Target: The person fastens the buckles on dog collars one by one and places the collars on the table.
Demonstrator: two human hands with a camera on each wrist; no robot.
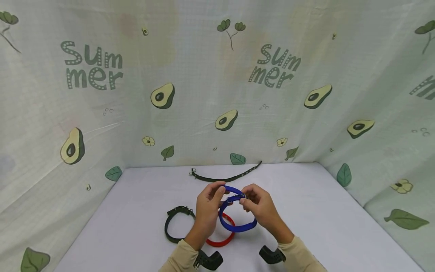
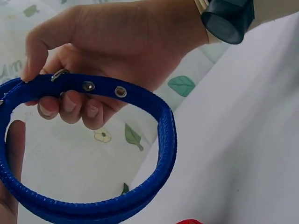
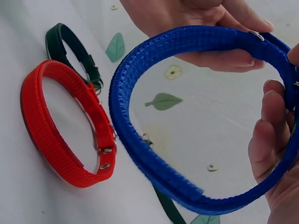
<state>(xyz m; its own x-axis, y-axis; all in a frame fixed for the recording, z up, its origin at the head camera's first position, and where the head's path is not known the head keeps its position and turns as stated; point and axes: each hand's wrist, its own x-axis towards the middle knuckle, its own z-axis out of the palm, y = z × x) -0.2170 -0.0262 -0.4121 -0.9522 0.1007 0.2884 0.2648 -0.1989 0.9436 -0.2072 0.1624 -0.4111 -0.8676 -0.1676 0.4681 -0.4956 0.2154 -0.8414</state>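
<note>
The left hand and right hand both pinch a looped blue collar, up off the white table; a red collar and dark green collar sit below, a stretched-out dark strap farther back.

the blue collar looks like matt, rough woven cloth, its eyelets shiny metal.

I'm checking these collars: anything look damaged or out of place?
No damage shows. Only the far dark collar stands out: it lies unlooped, while the blue collar, red collar and near dark collar form loops.
</note>
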